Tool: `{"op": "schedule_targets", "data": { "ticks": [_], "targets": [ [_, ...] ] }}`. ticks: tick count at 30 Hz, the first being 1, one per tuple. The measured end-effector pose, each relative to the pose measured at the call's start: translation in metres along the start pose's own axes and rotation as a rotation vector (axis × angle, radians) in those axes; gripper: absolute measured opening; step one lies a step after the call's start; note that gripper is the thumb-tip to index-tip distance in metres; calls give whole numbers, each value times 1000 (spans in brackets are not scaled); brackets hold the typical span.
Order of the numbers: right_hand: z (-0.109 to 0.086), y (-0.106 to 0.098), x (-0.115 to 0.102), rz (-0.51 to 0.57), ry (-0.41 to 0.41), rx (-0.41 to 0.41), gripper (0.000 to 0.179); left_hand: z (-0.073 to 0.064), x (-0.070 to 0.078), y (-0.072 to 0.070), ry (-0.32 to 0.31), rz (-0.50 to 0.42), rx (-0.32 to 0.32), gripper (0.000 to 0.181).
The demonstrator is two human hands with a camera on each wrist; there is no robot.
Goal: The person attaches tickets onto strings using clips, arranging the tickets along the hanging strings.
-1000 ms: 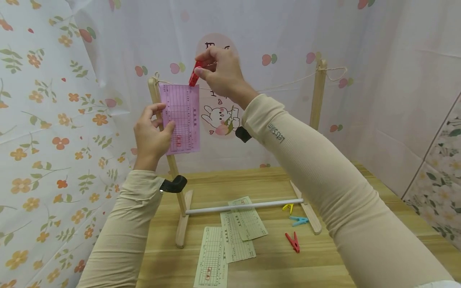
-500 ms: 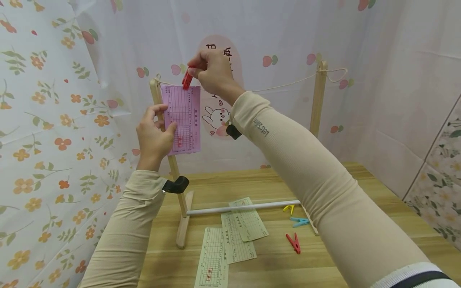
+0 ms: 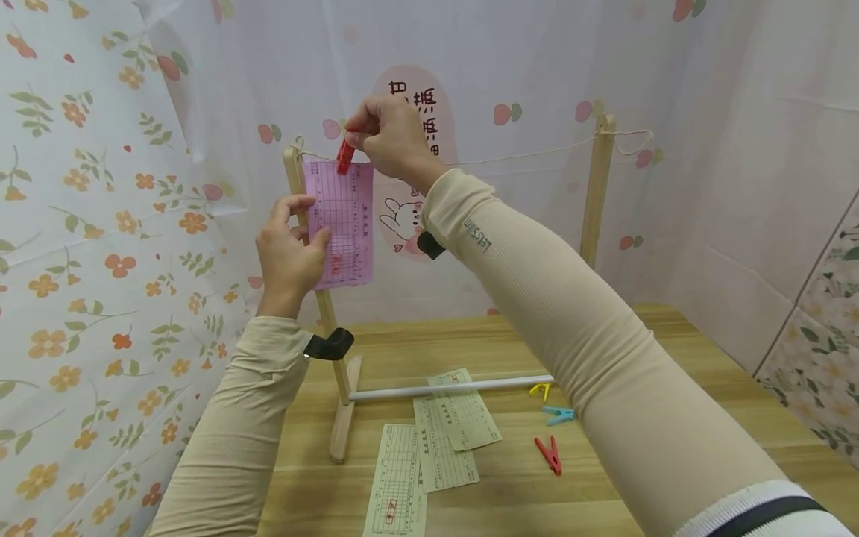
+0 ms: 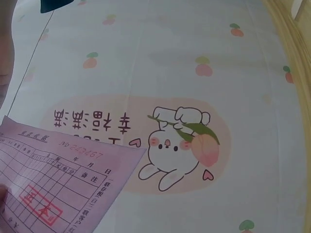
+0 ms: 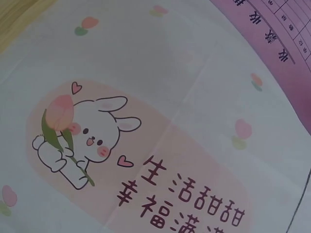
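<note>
A pink receipt slip [image 3: 349, 224] hangs upright at the left end of the string [image 3: 523, 157], beside the left wooden post. My left hand [image 3: 290, 250] pinches its left edge between thumb and fingers. At the slip's top edge, my right hand [image 3: 392, 138] pinches a red clothespin [image 3: 345, 155], whose lower end overlaps the paper and the string. Whether its tips grip both cannot be told. The left wrist view shows the printed slip [image 4: 58, 179] close up. In the right wrist view, part of the slip [image 5: 286, 43] fills the upper right corner; neither the hand nor clothespin shows there.
Several pale green slips [image 3: 446, 440] lie overlapping on the wooden table [image 3: 496, 500]. To their right are a yellow clothespin [image 3: 540, 390], a blue one and a red one [image 3: 549, 455]. A white rod [image 3: 396, 392] joins the stand's feet low down; the right post [image 3: 596, 194] holds the string's other end.
My right hand has shifted left and slightly down with the red clothespin, from near the slip's top right corner to the middle of its top edge. The left hand stays nearly still.
</note>
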State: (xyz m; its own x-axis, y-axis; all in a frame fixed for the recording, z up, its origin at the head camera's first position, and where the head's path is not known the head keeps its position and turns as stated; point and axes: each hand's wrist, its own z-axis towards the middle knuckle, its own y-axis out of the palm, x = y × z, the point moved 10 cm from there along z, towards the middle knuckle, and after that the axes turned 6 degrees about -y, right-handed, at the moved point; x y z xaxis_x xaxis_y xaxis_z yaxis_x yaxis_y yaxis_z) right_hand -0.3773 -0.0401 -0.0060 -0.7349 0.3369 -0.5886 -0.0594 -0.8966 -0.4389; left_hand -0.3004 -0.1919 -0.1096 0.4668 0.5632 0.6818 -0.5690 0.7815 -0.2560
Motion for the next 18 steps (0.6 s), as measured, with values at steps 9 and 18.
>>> {"op": "schedule_targets", "data": {
  "ticks": [9, 18],
  "targets": [
    [-2, 8, 10, -3, 33, -14, 4, -3, -5, -1, 4, -12, -11, 39],
    [-1, 12, 6, 89, 38, -54, 5, -2, -2, -2, 57, -48, 1, 39]
  ]
}}
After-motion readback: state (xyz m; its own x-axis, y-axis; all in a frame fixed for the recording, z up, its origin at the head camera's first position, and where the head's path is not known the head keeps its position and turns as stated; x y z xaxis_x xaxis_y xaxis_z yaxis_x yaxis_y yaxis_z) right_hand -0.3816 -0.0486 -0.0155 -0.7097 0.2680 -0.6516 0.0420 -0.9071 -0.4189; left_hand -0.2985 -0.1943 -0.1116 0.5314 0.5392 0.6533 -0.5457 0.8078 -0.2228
